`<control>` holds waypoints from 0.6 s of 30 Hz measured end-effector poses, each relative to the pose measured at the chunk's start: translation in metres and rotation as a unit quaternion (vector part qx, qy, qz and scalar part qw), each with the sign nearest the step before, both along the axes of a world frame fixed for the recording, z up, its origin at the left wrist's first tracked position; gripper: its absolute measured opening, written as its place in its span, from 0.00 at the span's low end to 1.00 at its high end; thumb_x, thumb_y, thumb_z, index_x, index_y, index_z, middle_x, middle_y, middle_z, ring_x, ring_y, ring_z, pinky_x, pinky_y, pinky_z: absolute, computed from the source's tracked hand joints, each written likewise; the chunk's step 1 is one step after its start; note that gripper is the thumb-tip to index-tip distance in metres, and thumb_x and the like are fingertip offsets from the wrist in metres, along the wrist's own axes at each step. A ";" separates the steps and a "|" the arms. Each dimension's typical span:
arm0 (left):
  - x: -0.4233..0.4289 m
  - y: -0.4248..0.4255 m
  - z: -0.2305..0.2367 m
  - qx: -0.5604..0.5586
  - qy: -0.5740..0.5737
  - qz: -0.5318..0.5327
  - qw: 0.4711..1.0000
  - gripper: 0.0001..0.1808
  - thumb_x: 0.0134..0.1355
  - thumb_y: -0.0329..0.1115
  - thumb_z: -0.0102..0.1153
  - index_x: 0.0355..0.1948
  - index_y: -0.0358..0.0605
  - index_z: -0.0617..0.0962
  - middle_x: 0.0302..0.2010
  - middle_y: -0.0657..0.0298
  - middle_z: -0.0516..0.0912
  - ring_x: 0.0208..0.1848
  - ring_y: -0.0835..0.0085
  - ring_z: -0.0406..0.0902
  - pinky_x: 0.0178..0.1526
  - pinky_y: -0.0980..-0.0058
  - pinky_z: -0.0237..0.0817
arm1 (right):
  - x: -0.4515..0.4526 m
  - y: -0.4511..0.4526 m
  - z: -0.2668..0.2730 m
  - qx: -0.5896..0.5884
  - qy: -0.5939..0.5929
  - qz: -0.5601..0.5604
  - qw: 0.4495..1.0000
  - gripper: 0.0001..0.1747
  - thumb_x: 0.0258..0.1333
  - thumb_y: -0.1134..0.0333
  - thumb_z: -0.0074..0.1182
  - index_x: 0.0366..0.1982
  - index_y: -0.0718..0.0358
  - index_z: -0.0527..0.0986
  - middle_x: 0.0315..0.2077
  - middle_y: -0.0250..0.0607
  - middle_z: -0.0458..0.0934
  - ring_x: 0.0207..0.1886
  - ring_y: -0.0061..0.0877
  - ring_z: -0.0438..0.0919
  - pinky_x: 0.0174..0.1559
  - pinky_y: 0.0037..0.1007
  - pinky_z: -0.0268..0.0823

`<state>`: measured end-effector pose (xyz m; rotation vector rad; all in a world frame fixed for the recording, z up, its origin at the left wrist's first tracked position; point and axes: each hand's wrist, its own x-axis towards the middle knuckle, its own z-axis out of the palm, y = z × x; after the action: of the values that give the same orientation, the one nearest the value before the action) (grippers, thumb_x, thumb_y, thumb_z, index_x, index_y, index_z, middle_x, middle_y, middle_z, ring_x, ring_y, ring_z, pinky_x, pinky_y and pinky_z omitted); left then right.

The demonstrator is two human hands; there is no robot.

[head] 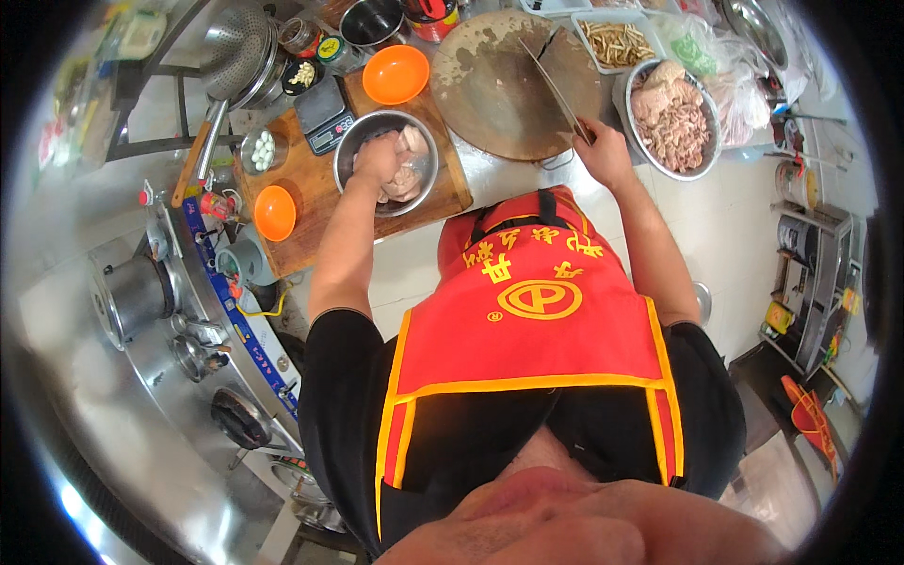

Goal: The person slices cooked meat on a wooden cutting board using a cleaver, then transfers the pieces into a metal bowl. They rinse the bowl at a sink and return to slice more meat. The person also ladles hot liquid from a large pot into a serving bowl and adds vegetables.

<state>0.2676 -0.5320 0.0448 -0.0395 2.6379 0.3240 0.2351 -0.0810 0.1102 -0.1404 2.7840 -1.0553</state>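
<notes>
My left hand (379, 159) reaches down into a steel bowl (342, 173) that holds pieces of raw meat (404, 182). Its fingers are hidden among the pieces, so I cannot tell whether it grips one. This bowl stands on a wooden board (318, 233). In my right hand (606, 152) is the handle of a kitchen knife (552, 83), its blade seen nearly edge-on over a round, cracked chopping block (487, 85). To the right of that hand, a metal basin (631, 120) is heaped with cut raw meat (674, 131).
Orange bowls (395, 73) (275, 213), a digital scale (325, 116) and a glass bowl of small white eggs (263, 151) surround the steel bowl. A plastic tray of brown strips (616, 44) lies behind the basin. Far left, a perforated strainer (229, 53) and a steel cooking range (176, 339).
</notes>
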 end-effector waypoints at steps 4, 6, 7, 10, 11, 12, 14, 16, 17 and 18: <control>0.008 -0.017 0.010 0.046 0.025 0.066 0.997 0.23 0.68 0.44 0.63 0.57 0.42 0.78 0.52 0.41 0.86 0.57 0.41 0.81 0.59 0.49 0.72 | -0.003 0.008 -0.007 -0.020 -0.007 0.005 1.000 0.25 0.59 0.62 0.62 0.57 0.66 0.81 0.40 0.61 0.86 0.44 0.49 0.87 0.49 0.41 0.77; 0.014 -0.023 0.023 0.073 0.088 0.096 0.989 0.24 0.67 0.41 0.64 0.59 0.41 0.78 0.53 0.41 0.86 0.58 0.41 0.81 0.60 0.52 0.72 | -0.005 0.012 -0.009 -0.015 -0.032 -0.005 0.999 0.26 0.59 0.62 0.62 0.57 0.67 0.80 0.39 0.60 0.86 0.42 0.47 0.88 0.48 0.39 0.77; 0.016 -0.027 0.032 0.096 0.105 0.107 0.984 0.26 0.66 0.41 0.65 0.61 0.40 0.78 0.54 0.42 0.86 0.58 0.44 0.82 0.61 0.55 0.72 | -0.006 0.013 -0.009 -0.016 -0.027 0.001 0.999 0.26 0.59 0.62 0.62 0.57 0.66 0.81 0.39 0.60 0.86 0.43 0.48 0.87 0.49 0.41 0.77; 0.025 -0.033 0.068 0.161 0.086 0.148 0.972 0.32 0.65 0.40 0.69 0.66 0.33 0.77 0.57 0.46 0.86 0.58 0.58 0.85 0.62 0.65 0.73 | -0.011 0.017 -0.007 -0.016 -0.021 0.007 1.000 0.24 0.59 0.61 0.62 0.55 0.66 0.82 0.40 0.60 0.86 0.45 0.51 0.87 0.51 0.44 0.78; 0.028 -0.034 0.081 0.195 0.081 0.171 0.962 0.31 0.66 0.40 0.70 0.65 0.32 0.77 0.57 0.47 0.86 0.57 0.60 0.84 0.61 0.66 0.73 | -0.012 0.018 -0.005 -0.024 -0.019 0.008 0.999 0.24 0.59 0.60 0.62 0.55 0.66 0.82 0.40 0.60 0.86 0.45 0.51 0.87 0.51 0.44 0.78; 0.034 -0.035 0.094 0.215 0.068 0.196 0.954 0.31 0.66 0.41 0.70 0.64 0.31 0.78 0.56 0.48 0.86 0.57 0.62 0.84 0.60 0.67 0.73 | -0.013 0.018 -0.004 -0.029 -0.025 0.008 0.999 0.24 0.60 0.60 0.62 0.55 0.66 0.82 0.40 0.60 0.86 0.45 0.51 0.87 0.50 0.44 0.78; 0.043 -0.031 0.111 0.239 0.120 0.236 0.934 0.28 0.67 0.43 0.70 0.58 0.30 0.80 0.50 0.53 0.88 0.51 0.68 0.84 0.54 0.69 0.74 | -0.016 0.019 0.000 -0.039 -0.041 0.006 0.998 0.25 0.60 0.59 0.63 0.55 0.67 0.82 0.40 0.60 0.86 0.45 0.51 0.87 0.50 0.44 0.78; 0.048 -0.031 0.123 0.247 0.141 0.245 0.927 0.25 0.69 0.43 0.68 0.55 0.30 0.81 0.46 0.55 0.89 0.46 0.71 0.84 0.49 0.70 0.74 | -0.017 0.020 0.002 -0.042 -0.075 0.001 0.996 0.25 0.61 0.58 0.63 0.55 0.67 0.81 0.40 0.60 0.87 0.46 0.51 0.87 0.50 0.43 0.77; 0.051 -0.031 0.127 0.251 0.159 0.247 0.922 0.24 0.70 0.42 0.68 0.54 0.30 0.82 0.44 0.56 0.89 0.43 0.72 0.84 0.46 0.71 0.74 | -0.018 0.020 0.003 -0.044 -0.076 0.007 0.996 0.25 0.61 0.58 0.63 0.55 0.67 0.81 0.41 0.60 0.87 0.46 0.51 0.87 0.50 0.43 0.77; 0.053 -0.031 0.130 0.289 0.152 0.281 0.902 0.20 0.72 0.41 0.66 0.52 0.32 0.83 0.42 0.60 0.88 0.42 0.75 0.81 0.45 0.73 0.72 | -0.018 0.021 0.003 -0.039 -0.084 0.008 0.996 0.26 0.61 0.58 0.63 0.55 0.67 0.81 0.41 0.60 0.87 0.46 0.51 0.87 0.50 0.43 0.77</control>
<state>0.3207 -0.5627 0.1749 -0.6008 2.6578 1.3934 0.2169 -0.0601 0.1137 -0.0792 2.5889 -1.1180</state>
